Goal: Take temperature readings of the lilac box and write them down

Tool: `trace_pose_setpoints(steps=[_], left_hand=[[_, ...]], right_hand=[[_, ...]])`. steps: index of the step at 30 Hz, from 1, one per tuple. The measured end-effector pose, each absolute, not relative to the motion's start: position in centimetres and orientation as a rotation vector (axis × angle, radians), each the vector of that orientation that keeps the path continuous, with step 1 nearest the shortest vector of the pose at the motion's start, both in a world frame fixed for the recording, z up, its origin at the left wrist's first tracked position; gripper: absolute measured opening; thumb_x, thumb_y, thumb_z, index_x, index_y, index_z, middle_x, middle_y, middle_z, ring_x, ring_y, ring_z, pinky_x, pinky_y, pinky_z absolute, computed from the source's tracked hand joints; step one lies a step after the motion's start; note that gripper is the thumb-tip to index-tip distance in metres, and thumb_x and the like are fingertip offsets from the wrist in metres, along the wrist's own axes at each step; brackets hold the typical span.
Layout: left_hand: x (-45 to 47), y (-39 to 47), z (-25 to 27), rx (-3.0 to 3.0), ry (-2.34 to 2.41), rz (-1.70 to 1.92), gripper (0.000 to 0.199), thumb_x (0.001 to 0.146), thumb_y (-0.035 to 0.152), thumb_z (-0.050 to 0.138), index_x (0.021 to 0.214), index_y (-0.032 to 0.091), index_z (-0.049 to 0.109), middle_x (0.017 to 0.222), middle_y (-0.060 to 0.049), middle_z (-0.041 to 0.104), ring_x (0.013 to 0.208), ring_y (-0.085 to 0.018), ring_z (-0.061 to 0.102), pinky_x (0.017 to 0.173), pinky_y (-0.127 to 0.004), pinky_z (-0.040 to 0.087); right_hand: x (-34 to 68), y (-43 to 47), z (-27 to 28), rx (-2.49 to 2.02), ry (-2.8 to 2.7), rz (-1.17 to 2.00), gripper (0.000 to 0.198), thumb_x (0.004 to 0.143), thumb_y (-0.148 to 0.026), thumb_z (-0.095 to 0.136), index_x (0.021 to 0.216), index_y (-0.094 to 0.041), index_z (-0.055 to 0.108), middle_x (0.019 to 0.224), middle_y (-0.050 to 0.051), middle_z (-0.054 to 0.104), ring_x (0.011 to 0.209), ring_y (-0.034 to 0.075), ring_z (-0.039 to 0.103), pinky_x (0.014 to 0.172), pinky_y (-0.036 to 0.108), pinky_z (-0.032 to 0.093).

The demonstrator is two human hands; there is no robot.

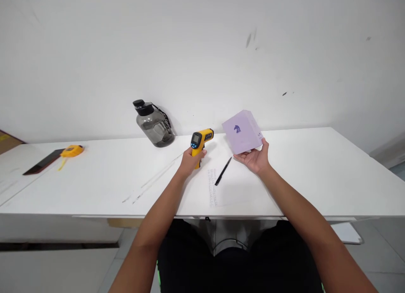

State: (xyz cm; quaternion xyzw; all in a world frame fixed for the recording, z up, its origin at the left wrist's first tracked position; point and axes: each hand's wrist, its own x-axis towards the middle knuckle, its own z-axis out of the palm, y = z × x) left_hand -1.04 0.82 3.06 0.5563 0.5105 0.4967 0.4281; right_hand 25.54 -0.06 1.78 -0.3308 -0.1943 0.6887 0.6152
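My left hand (190,161) is wrapped round the handle of a yellow and black infrared thermometer (207,135), whose nose points to the right. A light purple box (245,134) with a dark horse-head mark rests tilted in my right hand (256,158); the thumb is at its right edge and the other fingers are beneath, partly hidden. Between the hands a black pen (223,171) lies on the white table. Just left of the pen is a sheet with small handwriting (212,187), its edges hard to make out.
A grey see-through water bottle (155,124) with a black lid stands at the wall, left of the thermometer. Farther left lie a yellow tape measure (72,150) and a flat dark item (43,162). The white table (316,179) meets the wall at the back.
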Motion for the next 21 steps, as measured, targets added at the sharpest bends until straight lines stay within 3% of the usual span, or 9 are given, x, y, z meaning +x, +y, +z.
trace_pose_setpoints(steps=[3,9,13,21], left_hand=[[-0.5,0.1,2.6,1.652,1.374,1.159,0.039,0.072,0.052,0.072,0.09,0.018,0.065,0.074,0.0,0.062,0.064,-0.015,0.056,0.062,-0.03,0.046],[-0.1,-0.7,2.3,2.245,1.427,0.941,0.043,0.081,0.04,0.063,0.121,0.027,0.063,0.107,-0.002,0.07,0.096,-0.022,0.064,0.087,-0.032,0.049],[-0.1,-0.5,1.7,2.37,1.433,0.947,0.044,0.084,0.038,0.061,0.126,0.025,0.06,0.105,-0.002,0.071,0.094,-0.02,0.065,0.083,-0.031,0.049],[-0.1,-0.2,1.4,2.417,1.413,0.896,0.047,0.085,0.038,0.064,0.13,0.026,0.058,0.113,-0.002,0.072,0.099,-0.021,0.066,0.085,-0.032,0.05]], right_hand=[[25.4,0.1,1.4,-0.762,-0.467,1.617,0.071,0.077,-0.081,0.042,0.113,-0.021,0.053,0.094,0.01,0.065,0.093,0.027,0.067,0.083,0.051,0.059],[25.5,0.3,1.1,-0.734,-0.516,1.645,0.073,0.077,-0.08,0.046,0.122,-0.023,0.051,0.1,0.01,0.066,0.094,0.028,0.068,0.081,0.049,0.059],[25.4,0.3,1.0,-0.77,-0.591,1.64,0.07,0.079,-0.079,0.043,0.124,-0.025,0.052,0.111,0.011,0.066,0.095,0.028,0.069,0.078,0.048,0.06],[25.4,0.8,0.4,-0.761,-0.722,1.654,0.06,0.084,-0.074,0.043,0.122,-0.029,0.052,0.111,0.009,0.067,0.091,0.026,0.069,0.071,0.045,0.063]])
